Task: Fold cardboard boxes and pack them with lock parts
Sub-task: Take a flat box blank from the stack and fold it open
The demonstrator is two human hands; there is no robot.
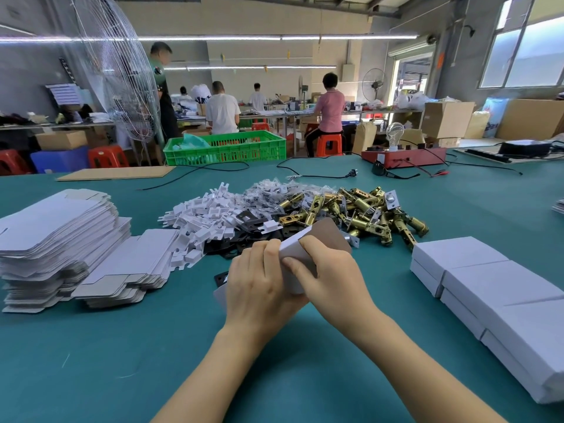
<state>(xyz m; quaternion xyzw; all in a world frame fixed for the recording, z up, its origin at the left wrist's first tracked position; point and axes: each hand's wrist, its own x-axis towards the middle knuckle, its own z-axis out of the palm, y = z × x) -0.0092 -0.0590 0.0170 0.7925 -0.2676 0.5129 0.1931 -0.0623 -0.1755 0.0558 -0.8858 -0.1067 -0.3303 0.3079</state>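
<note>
Your left hand (259,285) and right hand (325,270) both grip the box (294,250); press the brown flap (328,236) along its crease, squarely.

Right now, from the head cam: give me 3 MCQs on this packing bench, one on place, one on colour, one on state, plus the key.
1. Where does the stack of flat box blanks lie?
A. left of the hands
B. right of the hands
C. in the green crate

2. What colour is the table?
A. red
B. teal
C. white

3. What is the state of the box in hand?
A. lying flat on the stack
B. held by both hands, end flap open
C. closed, on the finished pile

Key: 1 A, blanks lie at the left edge. 2 B, teal surface throughout. 3 B, left hand and right hand grip it, brown flap raised.
</note>
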